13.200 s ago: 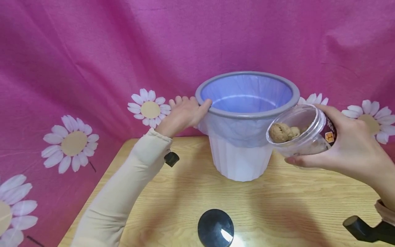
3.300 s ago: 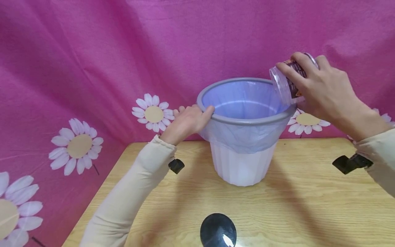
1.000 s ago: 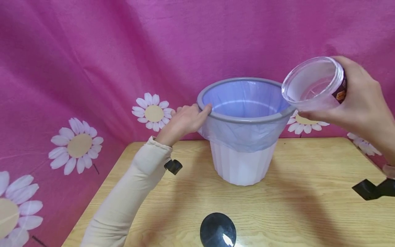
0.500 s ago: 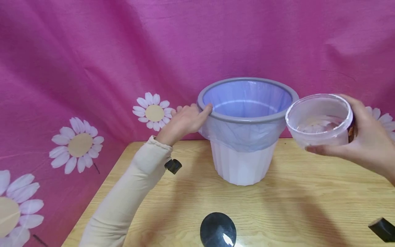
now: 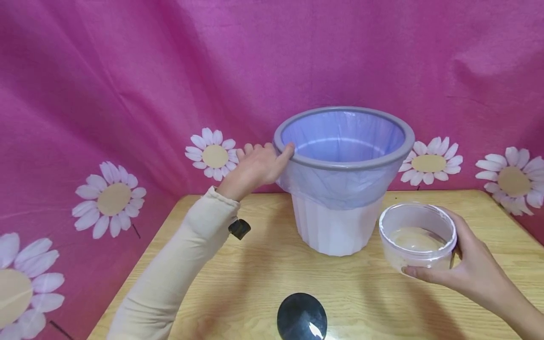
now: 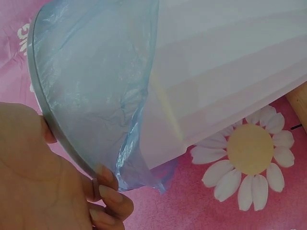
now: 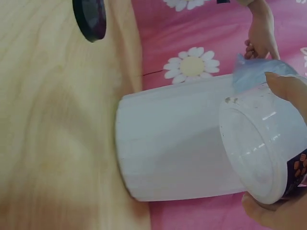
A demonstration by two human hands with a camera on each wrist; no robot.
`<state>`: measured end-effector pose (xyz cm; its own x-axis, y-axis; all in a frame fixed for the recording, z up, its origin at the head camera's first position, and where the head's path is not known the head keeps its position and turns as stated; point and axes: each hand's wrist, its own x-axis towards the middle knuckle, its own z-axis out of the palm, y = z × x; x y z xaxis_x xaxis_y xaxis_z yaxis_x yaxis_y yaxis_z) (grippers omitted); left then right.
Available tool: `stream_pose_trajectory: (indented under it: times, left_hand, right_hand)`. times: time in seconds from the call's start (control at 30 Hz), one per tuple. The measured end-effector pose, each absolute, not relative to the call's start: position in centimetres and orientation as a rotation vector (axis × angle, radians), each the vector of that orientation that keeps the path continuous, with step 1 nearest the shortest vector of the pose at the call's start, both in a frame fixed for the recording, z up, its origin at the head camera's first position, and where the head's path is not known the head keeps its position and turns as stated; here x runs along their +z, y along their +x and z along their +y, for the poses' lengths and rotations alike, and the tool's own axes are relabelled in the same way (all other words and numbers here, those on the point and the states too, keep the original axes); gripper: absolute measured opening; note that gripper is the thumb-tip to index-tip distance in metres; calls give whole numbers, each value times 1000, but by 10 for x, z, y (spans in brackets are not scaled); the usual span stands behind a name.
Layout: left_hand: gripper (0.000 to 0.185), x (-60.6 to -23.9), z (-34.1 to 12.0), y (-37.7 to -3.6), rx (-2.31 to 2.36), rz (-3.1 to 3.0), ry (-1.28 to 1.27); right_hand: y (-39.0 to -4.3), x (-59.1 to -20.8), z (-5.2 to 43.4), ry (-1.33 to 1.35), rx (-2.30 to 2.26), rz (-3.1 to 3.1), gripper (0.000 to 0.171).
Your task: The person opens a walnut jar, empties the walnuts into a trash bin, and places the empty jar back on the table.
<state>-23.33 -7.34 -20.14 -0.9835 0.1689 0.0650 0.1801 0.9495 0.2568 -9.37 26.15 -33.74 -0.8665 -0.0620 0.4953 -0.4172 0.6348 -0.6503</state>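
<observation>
A white trash can [image 5: 335, 226] with a grey rim and a bluish liner bag [image 5: 340, 184] stands upright on the table. My left hand [image 5: 257, 165] holds its rim on the left, thumb over the top and fingers outside; the left wrist view has these fingers [image 6: 112, 199] curled at the rim. My right hand [image 5: 476, 269] grips a clear plastic jar [image 5: 418, 259] around its side, to the right of the can. The jar's mouth faces up and nothing lies inside. Its bottom and part of a dark label show in the right wrist view [image 7: 254, 148].
A round black lid [image 5: 301, 316] lies on the wooden table [image 5: 238, 293] near the front edge. Behind the table hangs a pink cloth [image 5: 238, 61] printed with white daisies.
Walnuts were in the jar at first; later my right hand tipped it over the can. Since then the jar has come back upright, moving down to table height. My left hand stays at the rim.
</observation>
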Motion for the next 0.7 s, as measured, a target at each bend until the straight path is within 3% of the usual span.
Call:
stream_pose_trajectory:
  times: [0.7]
  left_hand:
    - [76,-204,-73,-234,-425,-3058,-278]
  right_hand:
    - [-77,-383,239,369,1073,-2436,117]
